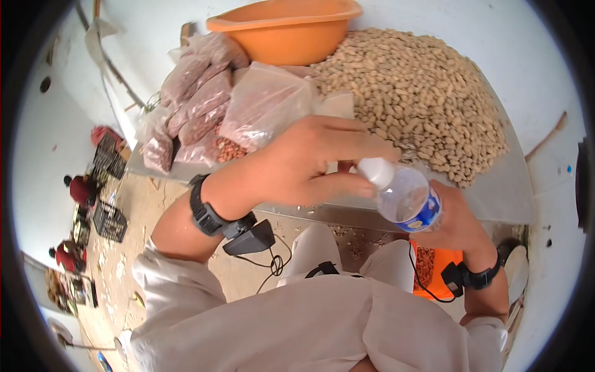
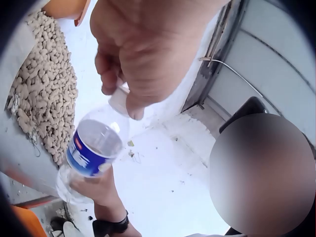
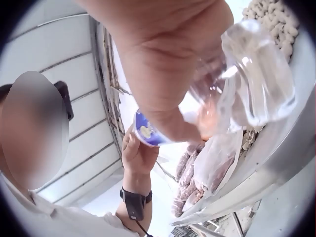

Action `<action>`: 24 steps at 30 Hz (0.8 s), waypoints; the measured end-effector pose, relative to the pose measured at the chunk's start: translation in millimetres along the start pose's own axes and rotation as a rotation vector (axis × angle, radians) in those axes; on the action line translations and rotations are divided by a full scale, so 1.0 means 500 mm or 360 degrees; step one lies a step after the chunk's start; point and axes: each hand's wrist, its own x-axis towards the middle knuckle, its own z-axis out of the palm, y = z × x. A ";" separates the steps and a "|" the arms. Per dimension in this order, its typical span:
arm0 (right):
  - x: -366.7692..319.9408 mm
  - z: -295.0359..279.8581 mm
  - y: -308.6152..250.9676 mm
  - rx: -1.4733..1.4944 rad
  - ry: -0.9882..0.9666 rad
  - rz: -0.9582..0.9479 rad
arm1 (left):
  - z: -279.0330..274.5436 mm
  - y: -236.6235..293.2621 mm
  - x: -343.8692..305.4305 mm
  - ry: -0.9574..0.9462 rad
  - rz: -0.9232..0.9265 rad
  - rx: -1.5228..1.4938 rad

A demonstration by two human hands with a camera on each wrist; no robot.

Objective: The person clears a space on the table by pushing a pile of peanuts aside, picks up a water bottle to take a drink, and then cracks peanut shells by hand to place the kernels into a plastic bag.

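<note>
A clear plastic water bottle [image 1: 401,189] with a blue label tilts above the front of the table, its white cap [image 1: 376,172] pointing toward the left hand. The left hand [image 1: 322,162] pinches that cap between thumb and fingers. Around the lower part of the bottle, the right hand [image 1: 451,214] keeps its grip; in the right wrist view the ribbed clear base [image 3: 259,74] sticks out beyond the palm. The left wrist view shows the label [image 2: 88,155] between the two hands.
A large heap of unshelled peanuts [image 1: 427,93] covers the table's right side, beside an orange basin [image 1: 285,34]. Plastic bags of reddish peanuts [image 1: 201,93] lie at left. Below the table stands an orange container [image 1: 443,263]. Two people and black crates [image 1: 110,220] are farther left.
</note>
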 end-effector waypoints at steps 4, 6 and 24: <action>0.010 0.024 -0.003 -0.0219 0.0239 -0.0036 | 0.006 0.026 -0.008 0.0068 -0.0437 0.0092; 0.015 0.032 -0.002 -0.0386 0.0357 -0.0074 | 0.010 0.028 -0.014 0.0089 -0.0635 0.0022; 0.178 0.121 -0.103 -0.0176 0.0500 -0.0653 | 0.094 -0.001 -0.087 0.0878 -0.0707 -0.1061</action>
